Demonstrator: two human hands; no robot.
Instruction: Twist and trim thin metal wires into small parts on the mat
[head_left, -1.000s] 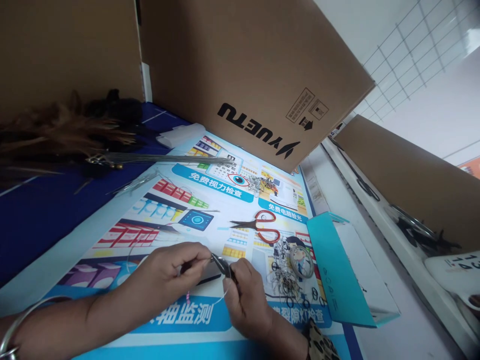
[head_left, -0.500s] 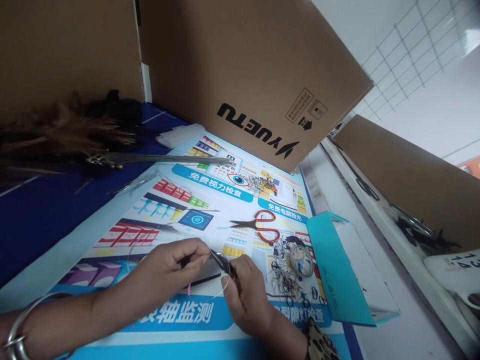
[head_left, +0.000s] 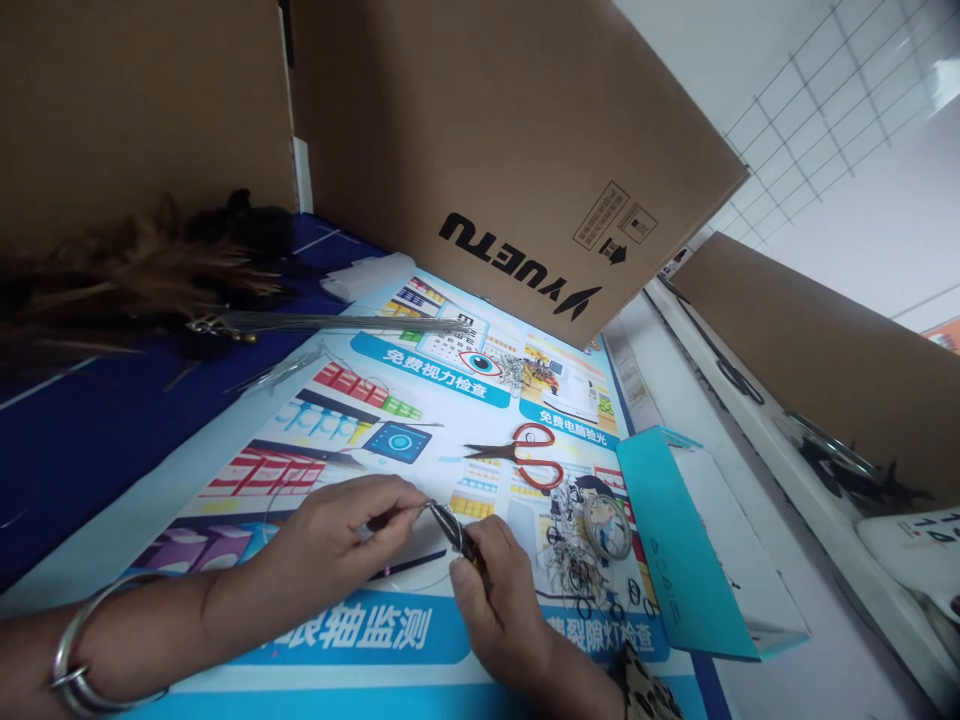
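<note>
My left hand [head_left: 364,535] pinches the end of a thin wire [head_left: 426,506] between thumb and fingertips. My right hand [head_left: 501,590] is wrapped round a pair of pliers [head_left: 448,522], whose dark jaws point up and left and meet the wire at my left fingertips. A thin line loops below the hands over the printed sheet [head_left: 247,690], with a small pink speck near it. The handles of the pliers are mostly hidden in my right palm.
Red-handled scissors [head_left: 519,452] lie beyond my hands. To the right are small dark rings and clippings [head_left: 574,570], a round tape roll [head_left: 609,528] and an open teal box [head_left: 675,560]. Long wires [head_left: 360,322] and brown feathers [head_left: 150,270] lie left; a large carton [head_left: 480,130] stands behind.
The view has shifted slightly. The pliers' jaws and my left fingertips are still together, and the curved line by my right thumb now hangs lower and flatter.
</note>
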